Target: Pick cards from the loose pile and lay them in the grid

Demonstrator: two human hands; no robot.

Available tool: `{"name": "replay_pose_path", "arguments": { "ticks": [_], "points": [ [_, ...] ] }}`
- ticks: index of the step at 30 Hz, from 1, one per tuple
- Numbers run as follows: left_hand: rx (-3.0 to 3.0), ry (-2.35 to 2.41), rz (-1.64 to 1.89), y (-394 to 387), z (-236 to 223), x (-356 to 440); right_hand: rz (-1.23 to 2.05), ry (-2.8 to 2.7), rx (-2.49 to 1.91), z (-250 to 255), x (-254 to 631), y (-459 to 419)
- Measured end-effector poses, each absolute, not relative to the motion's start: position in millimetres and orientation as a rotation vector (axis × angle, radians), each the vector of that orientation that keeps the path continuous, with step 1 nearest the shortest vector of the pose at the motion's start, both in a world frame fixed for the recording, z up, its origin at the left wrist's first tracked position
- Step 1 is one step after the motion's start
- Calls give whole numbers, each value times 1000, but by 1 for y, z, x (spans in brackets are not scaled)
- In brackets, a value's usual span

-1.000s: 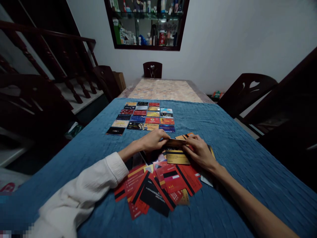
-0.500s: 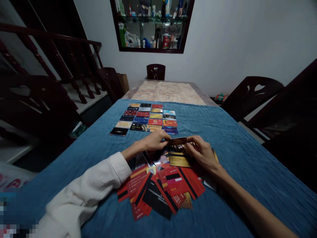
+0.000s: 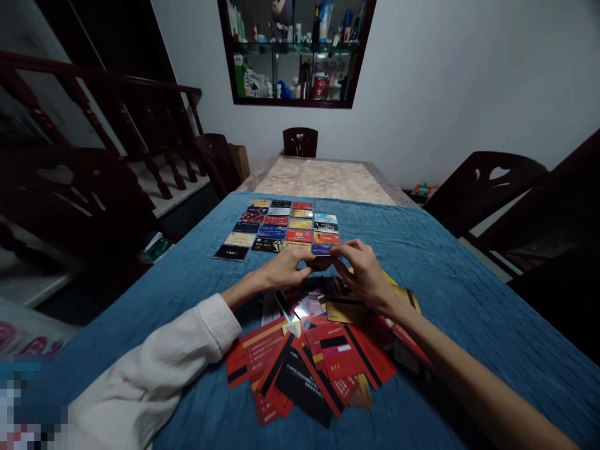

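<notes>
Between my two hands a dark card (image 3: 322,262) is held up by its ends, tilted so its print cannot be read. The fingers of my left hand (image 3: 287,267) pinch its left end, and my right hand (image 3: 363,272) pinches the right end. Beneath and in front of them spreads a loose heap of plastic cards, among them a red card (image 3: 338,353), a black card (image 3: 304,384) and a gold card (image 3: 345,310) partly under my right hand. Beyond my hands, several cards lie in neat columns, with a black card (image 3: 230,252) at the near left corner.
A blue cloth (image 3: 187,294) covers the near part of the table; a patterned tabletop (image 3: 323,178) shows beyond it. Dark wooden chairs (image 3: 300,142) stand around. A stair railing (image 3: 122,112) is at left, and a plastic bag (image 3: 32,328) sits at lower left.
My right hand has moved left and slightly up, closer to my left hand. The held card has shifted a little left and tilted. The view has moved slightly.
</notes>
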State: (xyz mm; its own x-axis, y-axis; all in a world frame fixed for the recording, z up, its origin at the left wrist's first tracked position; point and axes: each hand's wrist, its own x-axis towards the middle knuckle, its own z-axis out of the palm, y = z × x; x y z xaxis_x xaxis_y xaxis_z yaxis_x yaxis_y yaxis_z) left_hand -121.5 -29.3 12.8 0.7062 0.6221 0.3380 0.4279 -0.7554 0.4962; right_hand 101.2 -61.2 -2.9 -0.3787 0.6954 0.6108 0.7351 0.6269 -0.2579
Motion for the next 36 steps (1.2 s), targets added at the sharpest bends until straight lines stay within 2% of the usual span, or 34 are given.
{"name": "replay_pose_path", "arguments": {
  "ticks": [7, 15, 30, 36],
  "points": [
    [2465, 962, 989, -39, 11, -124, -324, -2294, -1088, 2, 83, -55],
    [2434, 1131, 1073, -40, 5, -131, -308, -2297, -1062, -2, 67, -53],
    [2655, 1134, 767, -29, -13, -159, 0, -2329, -1186, -27, 74, -42],
    [2666, 1154, 703, -30, -18, -160, -75, -2302, -1178, -30, 75, -41]
  ]
}}
